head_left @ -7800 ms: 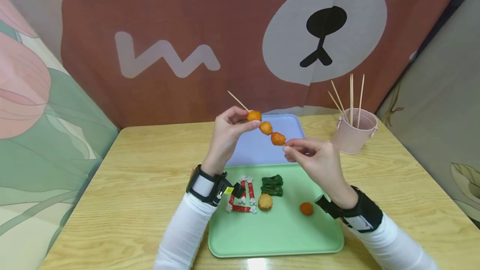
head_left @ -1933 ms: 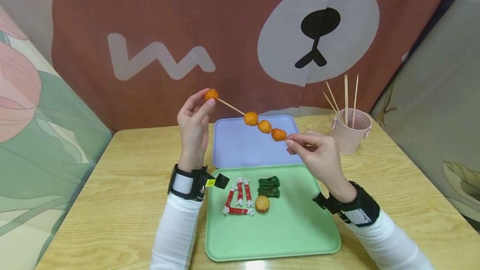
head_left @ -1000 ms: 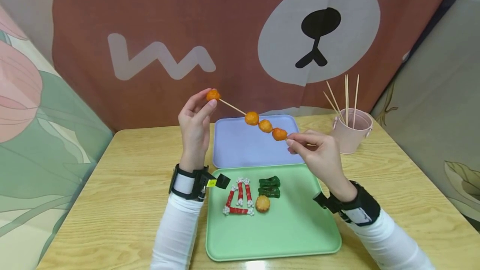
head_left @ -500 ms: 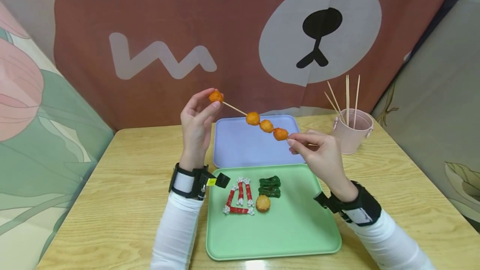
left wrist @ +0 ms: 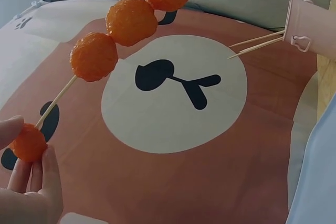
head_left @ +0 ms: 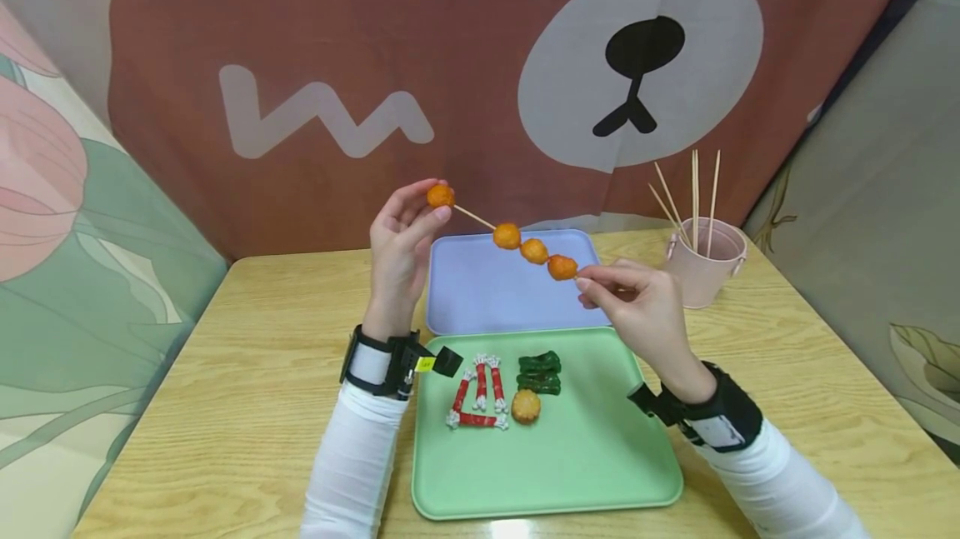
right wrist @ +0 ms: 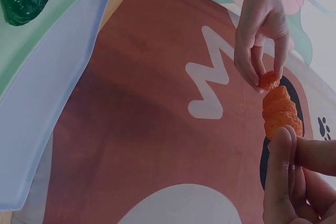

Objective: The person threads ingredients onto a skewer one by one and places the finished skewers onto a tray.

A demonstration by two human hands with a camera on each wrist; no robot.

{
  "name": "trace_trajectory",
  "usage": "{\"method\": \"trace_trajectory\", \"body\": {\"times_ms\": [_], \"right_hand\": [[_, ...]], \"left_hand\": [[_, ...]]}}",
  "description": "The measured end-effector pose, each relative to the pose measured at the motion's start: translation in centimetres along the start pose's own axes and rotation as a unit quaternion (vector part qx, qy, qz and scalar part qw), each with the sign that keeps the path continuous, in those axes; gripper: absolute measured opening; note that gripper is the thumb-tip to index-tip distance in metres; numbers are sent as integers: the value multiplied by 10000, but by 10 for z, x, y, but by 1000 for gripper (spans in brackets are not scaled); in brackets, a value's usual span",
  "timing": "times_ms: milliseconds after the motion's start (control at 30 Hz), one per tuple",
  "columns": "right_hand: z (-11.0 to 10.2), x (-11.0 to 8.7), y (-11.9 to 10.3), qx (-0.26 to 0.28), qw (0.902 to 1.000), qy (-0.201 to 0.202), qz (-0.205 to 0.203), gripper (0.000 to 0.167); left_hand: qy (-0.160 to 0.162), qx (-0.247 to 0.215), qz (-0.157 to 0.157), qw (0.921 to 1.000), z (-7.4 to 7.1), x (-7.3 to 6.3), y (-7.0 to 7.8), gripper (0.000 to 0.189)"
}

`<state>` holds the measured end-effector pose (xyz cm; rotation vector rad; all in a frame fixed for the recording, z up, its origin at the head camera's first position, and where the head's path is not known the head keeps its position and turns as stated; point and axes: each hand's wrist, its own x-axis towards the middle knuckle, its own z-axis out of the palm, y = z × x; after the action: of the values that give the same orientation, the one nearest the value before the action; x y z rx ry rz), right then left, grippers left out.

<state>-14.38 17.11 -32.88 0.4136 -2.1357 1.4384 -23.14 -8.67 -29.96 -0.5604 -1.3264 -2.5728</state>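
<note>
My right hand (head_left: 637, 301) pinches the lower end of a thin bamboo skewer (head_left: 474, 217), held up at a slant above the trays. Three orange balls (head_left: 534, 252), glossy and looking like fried fish balls, sit in a row on its lower part. A fourth orange ball (head_left: 440, 196) is pinched between thumb and fingers of my left hand (head_left: 397, 260), at the skewer's upper end. In the left wrist view a bare stretch of stick shows between this ball (left wrist: 29, 142) and the row. The skewer's tip is hidden by the ball.
A green tray (head_left: 585, 472) in front holds several red-and-white sticks (head_left: 480, 420), dark green pieces (head_left: 539, 372) and one tan ball (head_left: 526, 406). Behind it lies a blue-purple tray (head_left: 495, 297). At the back right stands a pink bucket (head_left: 697, 276) with several skewers.
The orange ball that lay on the green tray is now in my left hand at the skewer's upper end. Over the last second that hand has slid slightly right and down toward the row.
</note>
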Motion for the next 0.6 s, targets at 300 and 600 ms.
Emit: {"method": "trace_trajectory", "body": {"times_ms": [300, 600], "right_hand": [[2, -1, 1, -20, 10000, 64, -32, 10], [4, -2, 1, 32, 9999, 66, -103, 11]], "left_hand": [[-110, 6, -46, 9999, 1, -1, -4, 26], [-61, -253, -196, 9995, 5, -1, -8, 27]]}}
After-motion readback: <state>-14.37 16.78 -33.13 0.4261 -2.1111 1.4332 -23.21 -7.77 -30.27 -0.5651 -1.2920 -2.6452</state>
